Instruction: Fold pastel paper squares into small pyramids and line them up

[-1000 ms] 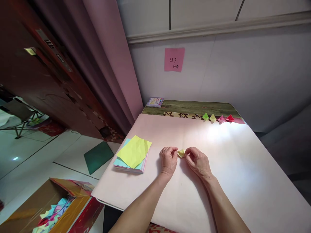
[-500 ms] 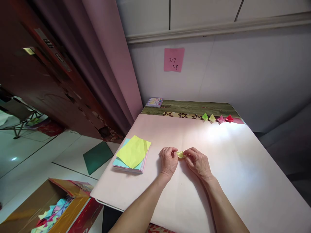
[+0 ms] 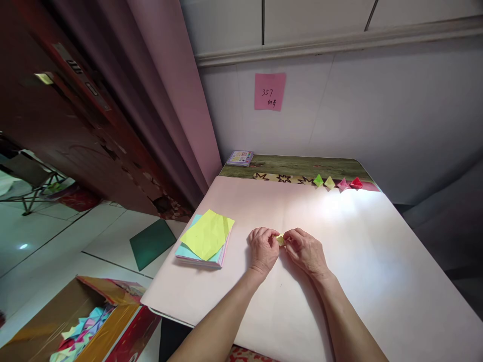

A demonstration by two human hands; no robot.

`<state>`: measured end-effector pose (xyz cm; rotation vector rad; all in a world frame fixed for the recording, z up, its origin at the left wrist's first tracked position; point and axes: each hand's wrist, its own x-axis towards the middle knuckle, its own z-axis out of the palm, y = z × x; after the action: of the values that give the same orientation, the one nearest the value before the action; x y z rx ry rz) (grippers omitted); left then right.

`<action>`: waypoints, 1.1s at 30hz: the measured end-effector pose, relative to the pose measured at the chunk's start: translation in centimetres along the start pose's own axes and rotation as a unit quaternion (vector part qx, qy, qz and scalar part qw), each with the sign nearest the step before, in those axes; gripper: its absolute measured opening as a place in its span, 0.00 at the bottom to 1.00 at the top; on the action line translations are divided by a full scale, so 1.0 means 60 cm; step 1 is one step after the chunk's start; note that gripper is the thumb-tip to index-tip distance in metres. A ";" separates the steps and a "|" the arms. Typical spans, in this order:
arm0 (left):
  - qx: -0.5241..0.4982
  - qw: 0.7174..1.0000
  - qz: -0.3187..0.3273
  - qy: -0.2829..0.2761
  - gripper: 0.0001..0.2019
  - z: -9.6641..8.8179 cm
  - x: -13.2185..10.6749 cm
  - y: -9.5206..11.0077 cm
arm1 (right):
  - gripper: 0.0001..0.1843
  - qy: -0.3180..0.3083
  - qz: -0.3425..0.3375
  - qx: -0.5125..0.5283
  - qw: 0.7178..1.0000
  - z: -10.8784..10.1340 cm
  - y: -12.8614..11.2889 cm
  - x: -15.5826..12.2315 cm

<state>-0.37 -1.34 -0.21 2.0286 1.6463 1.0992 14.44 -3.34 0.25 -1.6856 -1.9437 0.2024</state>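
A small folded piece of yellow paper (image 3: 280,240) is pinched between both hands over the middle of the table. My left hand (image 3: 263,250) grips its left side with thumb and fingertips. On the right side my right hand (image 3: 306,252) holds it the same way. The fingers cover much of the paper, so its exact folded shape is hidden. To the left of my hands, a creased yellow sheet (image 3: 208,234) lies on a stack of coloured paper (image 3: 199,260).
Several folded paper pieces, among them a red one (image 3: 356,183) and a green one (image 3: 319,180), line the table's far edge. A small pack (image 3: 240,158) sits at the far left corner. Beside the table, a cardboard box (image 3: 45,314) holds more folded paper. A wall (image 3: 320,110) stands behind.
My hands have moved slightly closer together around the folded yellow paper, and less of it shows between them. Everything else stays in place.
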 end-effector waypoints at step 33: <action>0.016 1.000 0.023 -0.001 0.07 0.013 -0.008 -0.007 | 0.11 -0.118 -0.078 -0.069 0.988 -0.040 0.015 0.001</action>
<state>-0.14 -1.48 -1.17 2.0955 1.6347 1.0937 16.43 -3.66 1.88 -1.6484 -2.3011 0.2206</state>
